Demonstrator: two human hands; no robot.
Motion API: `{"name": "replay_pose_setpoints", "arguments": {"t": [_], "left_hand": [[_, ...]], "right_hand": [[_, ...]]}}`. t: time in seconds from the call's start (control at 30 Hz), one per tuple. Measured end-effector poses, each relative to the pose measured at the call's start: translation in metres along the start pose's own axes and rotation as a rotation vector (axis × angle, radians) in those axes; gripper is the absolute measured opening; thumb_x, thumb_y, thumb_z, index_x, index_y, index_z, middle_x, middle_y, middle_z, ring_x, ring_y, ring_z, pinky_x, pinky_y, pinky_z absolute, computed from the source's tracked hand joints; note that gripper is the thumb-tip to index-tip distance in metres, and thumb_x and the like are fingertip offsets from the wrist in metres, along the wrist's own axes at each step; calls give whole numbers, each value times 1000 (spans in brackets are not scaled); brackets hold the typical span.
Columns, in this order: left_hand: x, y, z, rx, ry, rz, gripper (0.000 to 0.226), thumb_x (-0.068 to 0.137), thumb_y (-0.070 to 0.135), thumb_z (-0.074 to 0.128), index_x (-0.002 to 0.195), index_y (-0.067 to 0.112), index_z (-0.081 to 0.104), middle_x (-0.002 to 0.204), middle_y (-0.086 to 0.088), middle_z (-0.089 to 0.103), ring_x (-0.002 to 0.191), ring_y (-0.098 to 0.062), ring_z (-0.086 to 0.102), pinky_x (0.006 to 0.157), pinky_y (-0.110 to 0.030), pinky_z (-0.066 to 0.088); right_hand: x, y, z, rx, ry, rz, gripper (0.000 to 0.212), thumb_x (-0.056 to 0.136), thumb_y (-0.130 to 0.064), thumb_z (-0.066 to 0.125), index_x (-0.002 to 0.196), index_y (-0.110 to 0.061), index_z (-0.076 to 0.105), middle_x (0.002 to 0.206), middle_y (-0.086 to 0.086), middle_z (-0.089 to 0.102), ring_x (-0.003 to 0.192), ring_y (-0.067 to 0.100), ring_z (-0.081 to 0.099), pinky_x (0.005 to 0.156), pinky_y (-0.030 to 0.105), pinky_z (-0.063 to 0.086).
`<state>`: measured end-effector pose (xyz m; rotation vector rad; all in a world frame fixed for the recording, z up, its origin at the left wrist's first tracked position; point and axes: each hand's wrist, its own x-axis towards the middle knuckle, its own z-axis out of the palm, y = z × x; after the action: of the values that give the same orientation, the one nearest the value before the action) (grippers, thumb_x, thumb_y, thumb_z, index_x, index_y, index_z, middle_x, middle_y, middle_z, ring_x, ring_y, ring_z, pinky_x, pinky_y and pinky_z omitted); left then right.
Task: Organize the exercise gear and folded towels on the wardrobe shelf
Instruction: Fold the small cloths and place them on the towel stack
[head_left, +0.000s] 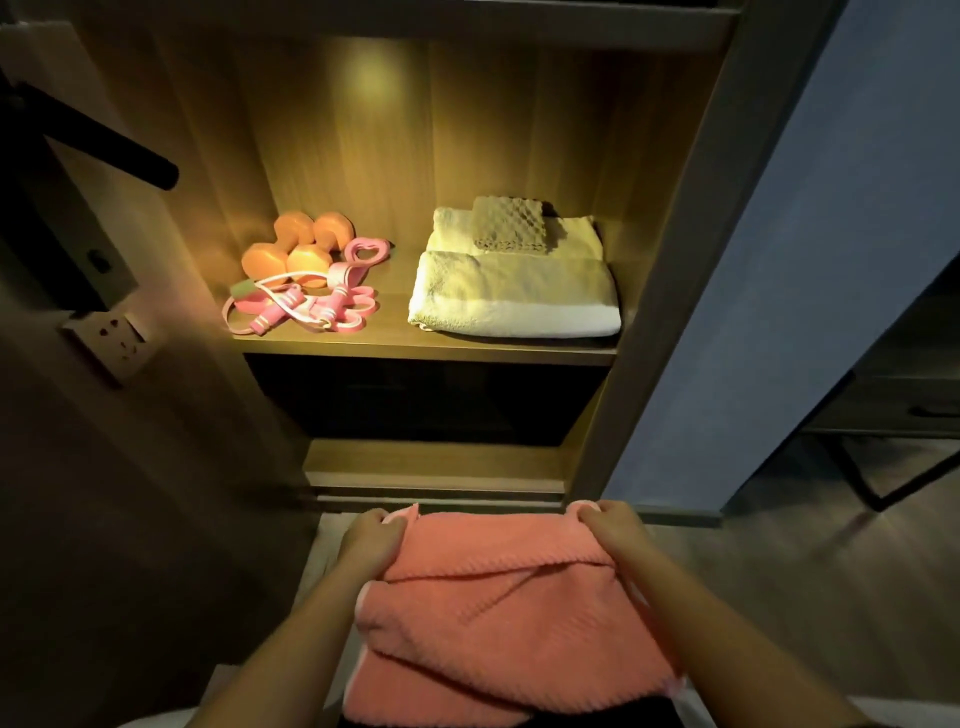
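- The coral towel (493, 613) sits low in the middle of the frame, below the lit shelf and in front of the wardrobe's bottom edge; it is loosely folded in layers, with a diagonal fold across its face.
- The left hand (374, 535) grasps the towel's upper left corner; its fingers are curled over the edge, and a small tip of cloth pokes up just past them.
- The right hand (608, 525) grasps the upper right corner the same way; the fingers are curled and pinching, with a tip of fabric showing beside them.
- Between the two hands the towel's top edge runs roughly level; the rest spreads toward the bottom of the frame between the forearms; whether it rests on anything beneath cannot be told.
- The shelf (426, 345) crosses the middle of the frame under warm light; on its left half two orange dumbbells (301, 244) lie side by side toward the back; a tangled pink jump rope (275, 312) and pink bands lie in front, touching them; a pink heart-shaped ring (366, 249) sits just right of the dumbbells.
- On the right half lie folded cream towels (514, 291), well apart from the gear; a small waffle-textured cloth (509, 223) lies on top toward the back.
- A wall socket (111, 335) shows at the left edge; a black bar (104, 140) juts in at upper left.
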<state>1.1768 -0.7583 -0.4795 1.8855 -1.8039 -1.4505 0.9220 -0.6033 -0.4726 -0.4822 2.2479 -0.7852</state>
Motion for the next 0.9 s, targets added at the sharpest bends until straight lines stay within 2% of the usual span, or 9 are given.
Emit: {"name": "replay_pose_setpoints", "arguments": {"t": [0.07,0.17,0.23,0.3,0.37,0.47,0.63,0.77,0.9], "left_hand": [[5,-2,4,44,-24,-53,49,98,38,53,134,5,51,134,-19,54,118,-34,54,89,-31,43],[5,5,6,209,-49,-83,38,105,39,34,129,16,52,134,-10,54,121,-24,53,91,-29,43],[6,6,9,173,-105,-140,36,105,36,33,127,17,54,133,-11,56,121,-25,54,97,-30,44],[9,2,10,86,-140,-133,41,104,34,41,132,9,54,135,-17,56,122,-32,54,94,-33,44],[8,-2,11,-87,-112,-147,38,101,36,50,128,10,57,125,-16,60,110,-31,58,83,-34,45],[0,-6,14,-240,-80,-100,27,95,37,59,92,11,61,94,-15,64,79,-22,58,67,-31,43],[-11,-2,14,-347,-25,28,25,93,33,63,95,9,69,89,-14,70,80,-25,63,65,-31,46],[0,1,8,-238,-106,20,27,96,31,60,95,7,71,92,-12,71,88,-27,64,73,-32,47],[9,-1,6,-242,43,43,20,97,23,57,81,18,68,84,-4,68,81,-20,61,63,-27,43]], "right_hand": [[4,-2,4,-24,-29,42,30,94,-23,53,115,-5,67,118,17,66,97,27,57,75,26,37],[11,-3,8,-25,-111,111,37,98,-24,50,128,-4,58,131,17,59,110,30,56,82,28,39],[14,-3,9,-34,-143,102,37,100,-22,48,130,-2,56,134,19,56,118,32,54,90,31,42],[17,-3,11,-82,-170,83,37,101,-19,44,132,0,55,137,21,53,123,32,51,100,32,41],[20,-6,12,-133,-187,100,39,103,-16,40,136,1,52,143,21,48,129,32,46,107,34,38],[21,-13,12,-249,-259,169,39,104,-21,41,139,-4,50,147,15,46,134,31,44,109,34,35],[19,-29,5,-525,-336,219,42,105,-31,39,141,-13,49,148,8,45,134,25,43,109,34,36],[29,-25,7,-424,-283,276,44,104,-32,43,142,-9,48,146,9,47,126,25,49,103,32,39],[38,-17,3,-130,-220,388,39,100,-25,52,133,-5,56,132,14,59,118,29,57,100,39,48]]}}
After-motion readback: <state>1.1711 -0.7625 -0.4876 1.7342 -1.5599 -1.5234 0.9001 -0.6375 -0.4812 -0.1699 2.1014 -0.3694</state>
